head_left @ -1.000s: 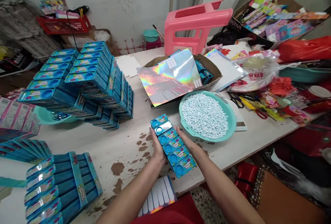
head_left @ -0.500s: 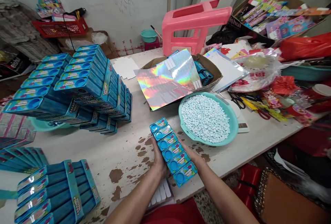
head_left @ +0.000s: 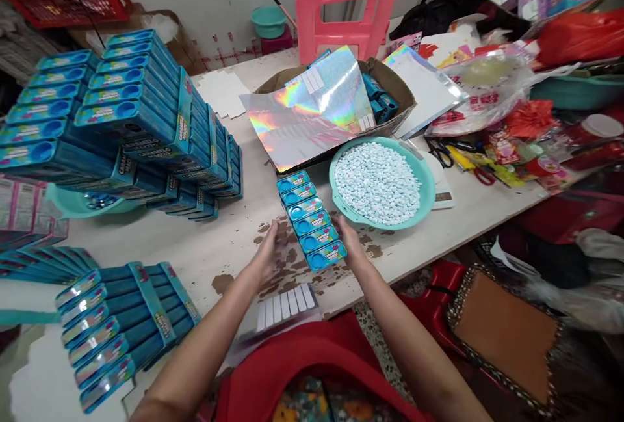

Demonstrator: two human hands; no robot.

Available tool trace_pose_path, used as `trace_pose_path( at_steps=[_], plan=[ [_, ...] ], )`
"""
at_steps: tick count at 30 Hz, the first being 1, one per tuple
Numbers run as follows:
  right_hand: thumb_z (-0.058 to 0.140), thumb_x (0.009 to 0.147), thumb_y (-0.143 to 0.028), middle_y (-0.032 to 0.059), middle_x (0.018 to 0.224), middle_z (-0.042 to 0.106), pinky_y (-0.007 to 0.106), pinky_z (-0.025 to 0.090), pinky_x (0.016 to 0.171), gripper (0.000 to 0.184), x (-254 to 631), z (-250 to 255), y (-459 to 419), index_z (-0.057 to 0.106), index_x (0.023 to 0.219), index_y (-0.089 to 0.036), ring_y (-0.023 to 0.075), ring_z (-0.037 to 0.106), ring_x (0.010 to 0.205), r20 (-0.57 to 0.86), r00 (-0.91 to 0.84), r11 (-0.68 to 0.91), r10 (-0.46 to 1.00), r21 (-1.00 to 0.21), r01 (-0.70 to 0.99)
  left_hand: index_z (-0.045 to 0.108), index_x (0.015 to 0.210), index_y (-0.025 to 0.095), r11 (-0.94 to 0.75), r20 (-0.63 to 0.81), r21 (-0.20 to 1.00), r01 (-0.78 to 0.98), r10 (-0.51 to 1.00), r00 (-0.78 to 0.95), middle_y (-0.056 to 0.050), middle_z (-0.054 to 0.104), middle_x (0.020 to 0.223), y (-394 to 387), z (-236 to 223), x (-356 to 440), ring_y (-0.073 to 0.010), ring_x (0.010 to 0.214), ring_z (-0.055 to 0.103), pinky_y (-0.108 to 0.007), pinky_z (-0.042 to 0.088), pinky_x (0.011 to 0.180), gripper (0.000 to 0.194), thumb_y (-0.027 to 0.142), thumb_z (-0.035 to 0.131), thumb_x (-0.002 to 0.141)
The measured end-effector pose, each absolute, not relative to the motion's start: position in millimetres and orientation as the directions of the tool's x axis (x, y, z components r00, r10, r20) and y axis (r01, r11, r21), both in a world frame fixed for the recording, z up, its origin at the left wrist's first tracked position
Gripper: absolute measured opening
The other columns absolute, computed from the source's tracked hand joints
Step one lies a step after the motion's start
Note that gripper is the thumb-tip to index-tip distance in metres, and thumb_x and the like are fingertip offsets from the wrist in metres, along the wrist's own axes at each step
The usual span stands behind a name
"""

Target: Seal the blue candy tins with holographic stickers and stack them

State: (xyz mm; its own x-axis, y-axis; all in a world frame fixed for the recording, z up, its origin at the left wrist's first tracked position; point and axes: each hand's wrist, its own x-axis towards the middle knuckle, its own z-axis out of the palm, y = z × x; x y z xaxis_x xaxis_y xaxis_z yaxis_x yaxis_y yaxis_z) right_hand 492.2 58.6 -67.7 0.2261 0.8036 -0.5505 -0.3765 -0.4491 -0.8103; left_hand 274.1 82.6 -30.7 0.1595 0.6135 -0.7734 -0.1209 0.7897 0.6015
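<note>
A row of several blue candy boxes (head_left: 312,222), with round recesses and "Caramelo" lettering on their ends, stands on the table in front of me. My left hand (head_left: 266,253) is off to the left of the row, fingers stretched out and slightly blurred, holding nothing. On the other side my right hand (head_left: 348,240) is beside the row with its fingers extended. Whether its fingertips touch the boxes I cannot tell. Just beyond that hand sits a turquoise basin (head_left: 335,196) filled with small pale-blue candies (head_left: 377,181).
Tall stacks of blue boxes (head_left: 146,110) rise at the left, with another bundle (head_left: 131,318) nearer. A label sheet (head_left: 287,308) lies by the table's front edge. Behind are a carton (head_left: 407,100) under a holographic sheet (head_left: 312,110), a pink stool (head_left: 336,38) and scissors (head_left: 441,154).
Both hands have let go of the row of boxes; the left has drawn away to the left. The row is now on the table. The view has tilted downward.
</note>
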Motion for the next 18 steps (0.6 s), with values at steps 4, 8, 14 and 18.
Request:
trace_pose_path(
  at_steps=[4,8,14,18],
  plan=[
    [0.062,0.066,-0.061,0.0094,0.100,0.068,0.039,0.047,0.086,0.051,507.3,-93.7,-40.2,0.064,0.093,-0.018,0.0266,0.062,0.096,-0.627,0.389,-0.560,0.675,-0.779,-0.283,0.047,0.130,0.028,0.630,-0.758,0.653,0.421,0.536,0.373,-0.005,0.041,0.141,13.9,-32.4,191.3,-0.0294,0.127,0.038,-0.038,0.031,0.103,0.068,0.063,0.055,0.072],
    [0.064,0.067,-0.055,0.0089,0.118,0.061,0.037,0.048,0.083,0.052,483.2,-97.5,-87.2,0.061,0.107,-0.021,0.0251,0.059,0.101,-0.622,0.178,-0.619,0.763,-0.782,-0.079,0.057,0.117,0.023,0.366,-0.789,0.588,0.722,0.458,0.410,-0.004,0.063,0.115,-36.9,-45.5,171.5,-0.0261,0.104,0.056,-0.029,0.041,0.083,0.054,0.043,0.065,0.067],
    [0.078,0.052,-0.025,0.0022,0.088,0.066,0.026,0.046,0.065,0.056,441.7,-113.5,-54.7,0.063,0.106,-0.019,0.0160,0.059,0.073,-0.488,-0.195,-0.383,0.851,-0.830,0.406,0.061,0.083,0.020,-0.057,-0.643,0.377,0.924,0.703,0.306,-0.006,0.066,0.086,-45.1,-67.8,206.5,-0.0222,0.083,0.059,-0.025,0.033,0.064,0.016,0.030,0.051,0.077],
    [0.067,0.064,-0.024,-0.0034,0.056,0.055,0.022,0.037,0.053,0.012,448.7,-127.5,-57.6,0.067,0.074,-0.018,0.0122,0.049,0.055,-0.481,-0.151,-0.346,0.864,-0.784,0.516,0.059,0.088,0.020,-0.094,-0.619,0.381,0.920,0.713,0.329,-0.006,0.066,0.085,-45.1,-72.2,201.9,-0.0215,0.081,0.059,-0.025,0.030,0.061,0.019,0.035,0.051,0.078]
  ],
)
